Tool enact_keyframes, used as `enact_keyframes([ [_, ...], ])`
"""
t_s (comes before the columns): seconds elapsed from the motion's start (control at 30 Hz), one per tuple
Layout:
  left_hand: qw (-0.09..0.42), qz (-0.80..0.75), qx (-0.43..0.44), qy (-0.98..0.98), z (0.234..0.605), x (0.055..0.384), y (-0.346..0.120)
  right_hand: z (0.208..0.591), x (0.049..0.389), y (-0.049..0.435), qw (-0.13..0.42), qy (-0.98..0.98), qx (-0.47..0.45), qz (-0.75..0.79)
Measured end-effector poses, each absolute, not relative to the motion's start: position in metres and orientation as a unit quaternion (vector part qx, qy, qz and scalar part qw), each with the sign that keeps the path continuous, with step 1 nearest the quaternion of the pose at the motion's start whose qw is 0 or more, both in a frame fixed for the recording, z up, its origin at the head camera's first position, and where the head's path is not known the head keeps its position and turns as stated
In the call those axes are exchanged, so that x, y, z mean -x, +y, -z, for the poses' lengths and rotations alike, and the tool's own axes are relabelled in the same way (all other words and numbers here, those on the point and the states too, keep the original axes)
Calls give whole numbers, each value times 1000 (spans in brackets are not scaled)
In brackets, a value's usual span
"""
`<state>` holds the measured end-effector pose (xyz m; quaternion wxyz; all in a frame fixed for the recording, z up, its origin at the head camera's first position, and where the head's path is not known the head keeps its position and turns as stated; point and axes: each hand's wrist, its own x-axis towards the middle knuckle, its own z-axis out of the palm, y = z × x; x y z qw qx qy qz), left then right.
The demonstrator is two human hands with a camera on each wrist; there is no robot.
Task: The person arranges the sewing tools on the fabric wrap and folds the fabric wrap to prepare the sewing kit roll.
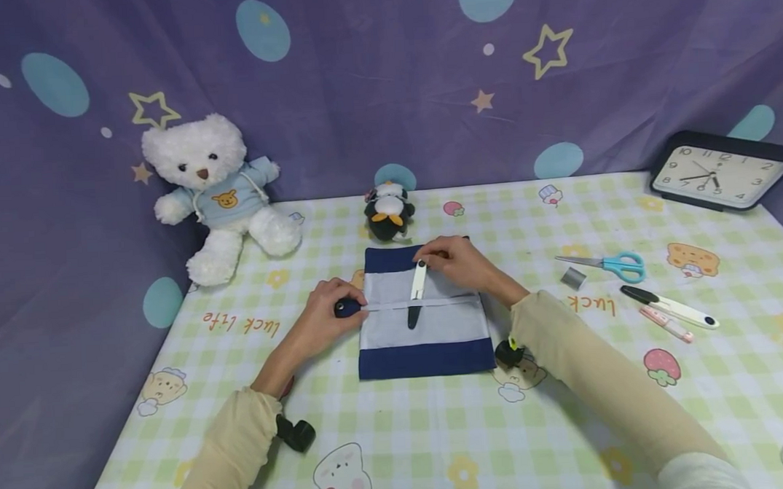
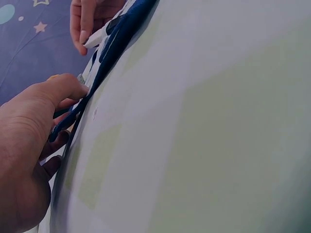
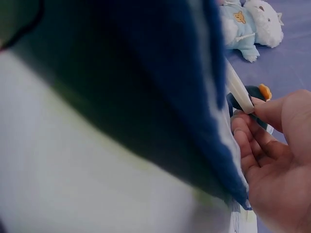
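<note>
A grey cloth roll [image 1: 388,328] with navy ends lies spread out, a pale band [image 1: 446,301] running across its middle. At its left edge my left hand [image 1: 325,317] pinches a round-ended navy tab [image 1: 346,308] with a small metal eyelet or snap. My right hand [image 1: 458,262] holds the top of a slim white tool [image 1: 419,278] between thumb and fingertips. The tool's black lower end [image 1: 414,317] shows below the band. In the right wrist view the white handle [image 3: 239,90] reaches my thumb; dark blue cloth [image 3: 180,97] hides much of that view.
Blue-handled scissors [image 1: 622,266], a small grey block [image 1: 573,277], another black-and-white slim tool [image 1: 676,308] and a pink pen-like item [image 1: 666,324] lie to the right. A white teddy bear [image 1: 221,190], a penguin plush [image 1: 388,212] and a black clock [image 1: 716,172] stand behind.
</note>
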<state>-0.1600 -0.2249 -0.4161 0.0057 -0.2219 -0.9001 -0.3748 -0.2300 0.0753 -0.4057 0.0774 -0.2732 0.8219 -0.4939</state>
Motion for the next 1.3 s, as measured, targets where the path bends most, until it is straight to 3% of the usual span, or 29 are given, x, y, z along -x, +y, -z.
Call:
enact_keyframes([
  [1.3, 8, 370, 222, -902, 418, 160, -224, 405, 223, 69, 93, 833, 339, 428],
])
